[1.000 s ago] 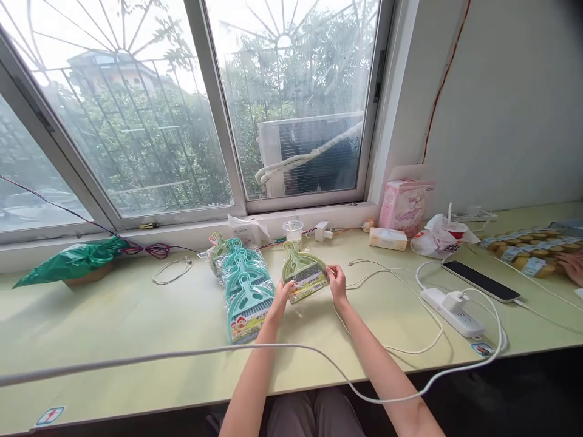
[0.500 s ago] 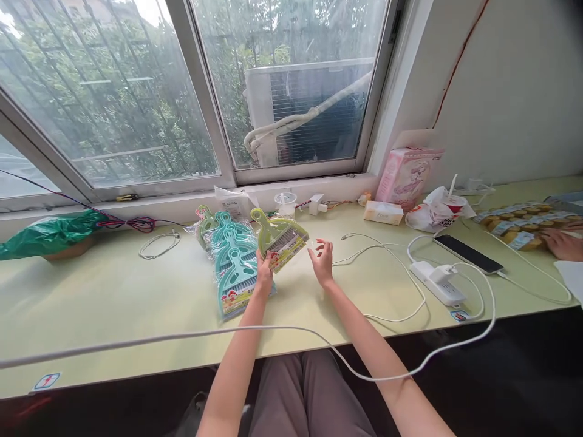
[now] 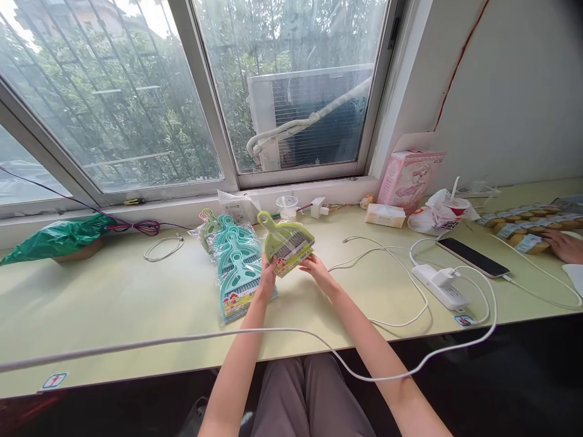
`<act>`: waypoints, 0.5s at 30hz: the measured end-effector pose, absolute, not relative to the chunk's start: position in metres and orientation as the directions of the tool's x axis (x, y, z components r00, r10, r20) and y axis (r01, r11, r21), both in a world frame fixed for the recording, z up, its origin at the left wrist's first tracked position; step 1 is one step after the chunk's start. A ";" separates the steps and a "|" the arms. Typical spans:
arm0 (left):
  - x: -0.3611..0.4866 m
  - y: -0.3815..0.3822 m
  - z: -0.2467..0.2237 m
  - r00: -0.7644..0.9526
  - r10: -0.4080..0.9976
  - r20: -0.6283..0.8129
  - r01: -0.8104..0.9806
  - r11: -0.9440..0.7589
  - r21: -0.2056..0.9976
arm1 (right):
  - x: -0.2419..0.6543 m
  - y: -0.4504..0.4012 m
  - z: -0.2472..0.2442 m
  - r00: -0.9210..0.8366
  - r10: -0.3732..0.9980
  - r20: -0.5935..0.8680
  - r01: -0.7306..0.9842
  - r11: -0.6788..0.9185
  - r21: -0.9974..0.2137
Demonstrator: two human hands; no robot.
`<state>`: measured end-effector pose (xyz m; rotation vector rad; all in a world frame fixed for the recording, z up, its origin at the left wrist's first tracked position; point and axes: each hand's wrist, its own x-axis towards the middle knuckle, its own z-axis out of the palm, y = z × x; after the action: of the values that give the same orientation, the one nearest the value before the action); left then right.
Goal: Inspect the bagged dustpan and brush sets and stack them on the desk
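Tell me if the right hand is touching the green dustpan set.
Touching. The head view shows the right hand with fingertips on the lower edge of the green dustpan set, no gap visible.

Dustpan sets and cables spread along a windowside surface [image 3: 113,303].

A stack of packaged dustpan sets [image 3: 237,267] lies left of the lifted dustpan set [image 3: 288,244]; a plastic cup [image 3: 287,207] stands behind it. Farther right, a power strip [image 3: 441,286] sits near, a phone [image 3: 472,257] beyond it, a carton [image 3: 407,178] far against the wall. A bagged bundle [image 3: 57,238] lies far left.
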<state>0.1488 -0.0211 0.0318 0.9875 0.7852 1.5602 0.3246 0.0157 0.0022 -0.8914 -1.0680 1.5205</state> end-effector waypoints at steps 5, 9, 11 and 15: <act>0.149 -0.022 0.032 -0.076 0.977 0.199 -0.380 -0.213 0.900 | 0.322 0.012 0.003 -0.221 0.974 0.041 -0.427 -0.059 -0.902; 0.151 -0.025 0.034 -0.050 0.981 0.187 -0.335 -0.193 0.922 | 0.320 0.010 0.002 -0.149 0.987 0.064 -0.378 0.003 -0.926; 0.154 -0.025 0.034 -0.017 0.986 0.163 -0.306 -0.161 0.938 | 0.321 0.013 0.000 -0.082 0.996 0.031 -0.364 -0.001 -0.932; 0.154 -0.021 0.030 -0.001 0.997 0.078 -0.317 -0.074 0.945 | 0.327 0.018 -0.003 -0.052 0.998 -0.036 -0.393 -0.053 -0.918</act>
<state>0.1542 -0.0211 0.0301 1.0265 0.9223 1.3923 0.3268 0.0176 -0.0028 -0.9152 -0.9129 1.4382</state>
